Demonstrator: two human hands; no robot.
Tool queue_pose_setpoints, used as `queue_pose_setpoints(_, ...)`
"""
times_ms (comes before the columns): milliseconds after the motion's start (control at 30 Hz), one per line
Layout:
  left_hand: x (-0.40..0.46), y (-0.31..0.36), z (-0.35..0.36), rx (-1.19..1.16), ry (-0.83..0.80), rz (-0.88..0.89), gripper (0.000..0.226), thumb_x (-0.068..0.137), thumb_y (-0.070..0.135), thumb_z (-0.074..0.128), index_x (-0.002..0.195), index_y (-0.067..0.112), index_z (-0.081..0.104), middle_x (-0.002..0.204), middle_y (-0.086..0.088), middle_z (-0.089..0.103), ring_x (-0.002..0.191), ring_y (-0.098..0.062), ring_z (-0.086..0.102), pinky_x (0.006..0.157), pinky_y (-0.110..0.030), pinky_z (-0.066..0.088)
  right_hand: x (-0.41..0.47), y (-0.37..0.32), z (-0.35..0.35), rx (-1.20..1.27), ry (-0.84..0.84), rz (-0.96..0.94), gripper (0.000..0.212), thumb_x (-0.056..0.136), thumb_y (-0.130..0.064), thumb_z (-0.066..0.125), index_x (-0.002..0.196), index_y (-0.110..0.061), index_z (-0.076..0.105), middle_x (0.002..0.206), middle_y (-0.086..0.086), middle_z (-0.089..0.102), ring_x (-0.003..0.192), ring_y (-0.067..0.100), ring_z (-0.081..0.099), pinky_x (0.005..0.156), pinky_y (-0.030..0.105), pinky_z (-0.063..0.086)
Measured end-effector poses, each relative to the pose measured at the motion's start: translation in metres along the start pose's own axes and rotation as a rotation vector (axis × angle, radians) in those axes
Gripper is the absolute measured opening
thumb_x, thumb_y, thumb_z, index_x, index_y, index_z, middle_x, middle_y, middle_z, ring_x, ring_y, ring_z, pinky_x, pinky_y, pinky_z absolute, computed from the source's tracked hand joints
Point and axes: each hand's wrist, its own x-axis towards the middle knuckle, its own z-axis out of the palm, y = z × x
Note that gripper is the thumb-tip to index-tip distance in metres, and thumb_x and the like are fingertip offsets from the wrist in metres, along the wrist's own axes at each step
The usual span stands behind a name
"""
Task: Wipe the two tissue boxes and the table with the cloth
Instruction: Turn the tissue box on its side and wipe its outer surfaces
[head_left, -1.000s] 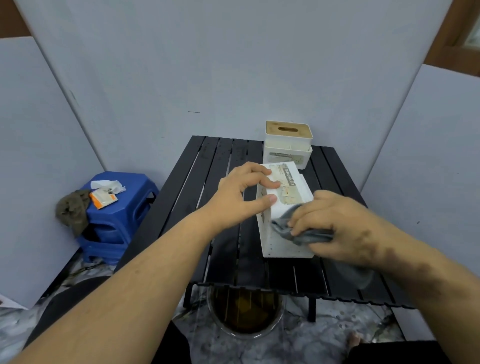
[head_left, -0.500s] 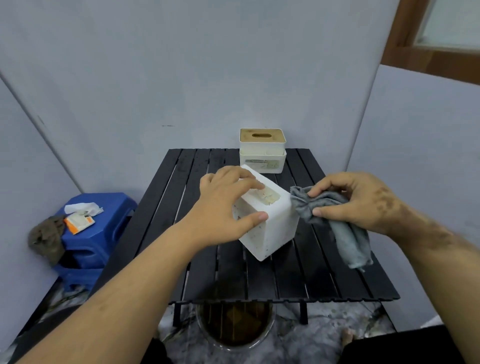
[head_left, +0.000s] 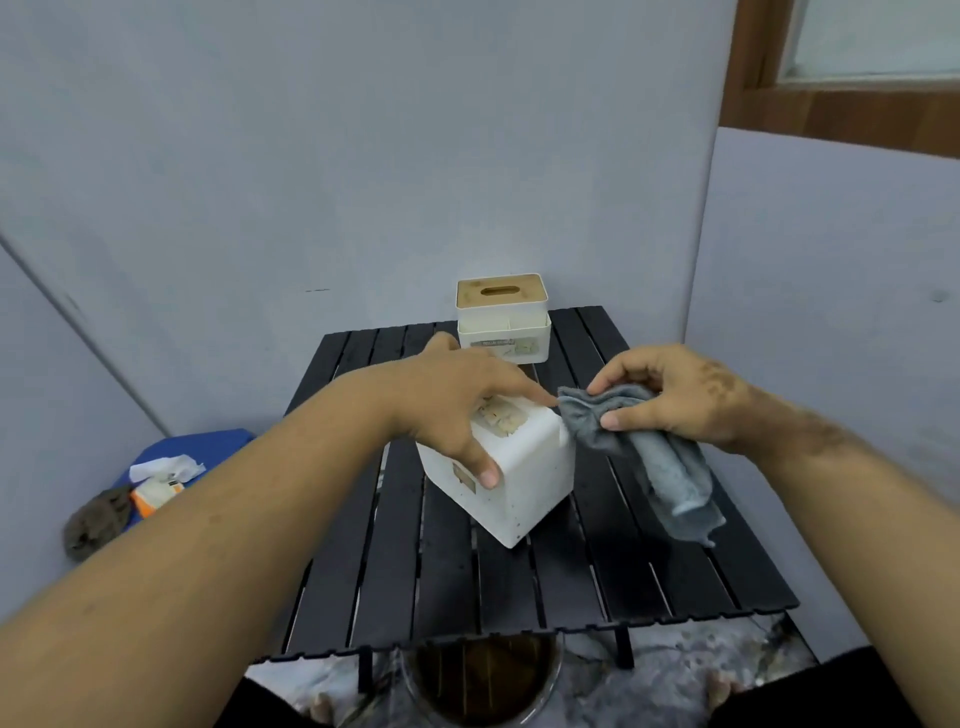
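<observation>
A white tissue box (head_left: 524, 480) stands turned at an angle in the middle of the black slatted table (head_left: 519, 587). My left hand (head_left: 457, 400) grips it from above, thumb on the near side and fingers over the top. My right hand (head_left: 675, 397) pinches a bunched grey cloth (head_left: 644, 457) just right of the box; the cloth's edge touches the box's upper right corner and its tail hangs down towards the table. A second white tissue box (head_left: 503, 317) with a wooden slotted lid sits at the table's far edge.
A blue plastic stool (head_left: 208, 447) at the left carries paper scraps, an orange packet (head_left: 156, 491) and a brown rag (head_left: 96, 522). Grey panels wall in the left, back and right. A round metal bin (head_left: 483, 680) stands under the table's near edge.
The right hand lifted the cloth off the box's near side and moved it to the right of the box. The left hand turned the box to an angle. The view tilted upward.
</observation>
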Motion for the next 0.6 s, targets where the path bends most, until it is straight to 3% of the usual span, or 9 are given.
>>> queue_pose_setpoints(133,0.003,0.003,-0.011,-0.017,-0.034,0.011,0.086,0.064,0.057,0.088,0.14,0.056,0.047,0.136,0.032,0.051,0.129,-0.004,0.043,0.113,-0.045,0.03,0.006,0.01,0.012,0.072,-0.042,-0.004,0.029,0.077,-0.004,0.081,0.102,-0.015,0.071,0.1,0.008,0.074,0.097,0.026,0.071,0.092,0.042,0.057)
queue_pose_setpoints(267,-0.007,-0.006,-0.014,-0.249,-0.002,-0.038,0.078,0.062,0.041,0.089,0.131,0.054,0.054,0.132,0.031,0.054,0.128,-0.005,0.049,0.111,-0.045,0.043,0.007,0.013,0.02,0.158,-0.023,-0.052,0.03,0.08,-0.005,0.078,0.103,-0.02,0.068,0.105,0.009,0.071,0.102,0.029,0.068,0.092,0.04,0.056)
queue_pose_setpoints(433,-0.033,-0.022,-0.004,-0.558,0.185,-0.098,0.073,0.06,0.041,0.087,0.129,0.047,0.061,0.129,0.019,0.063,0.124,-0.009,0.057,0.108,-0.046,0.048,0.007,0.004,0.033,0.193,0.107,-0.166,0.035,0.082,-0.007,0.076,0.1,-0.035,0.067,0.105,-0.005,0.071,0.103,0.018,0.068,0.092,0.035,0.054)
queue_pose_setpoints(600,-0.064,-0.03,0.02,-0.795,0.347,-0.142,0.074,0.061,0.042,0.082,0.132,0.035,0.063,0.128,0.008,0.064,0.121,-0.022,0.059,0.102,-0.052,0.055,0.002,-0.009,0.046,0.015,0.128,-0.24,0.033,0.084,-0.005,0.074,0.102,-0.032,0.067,0.105,-0.016,0.068,0.1,-0.001,0.064,0.088,0.017,0.05)
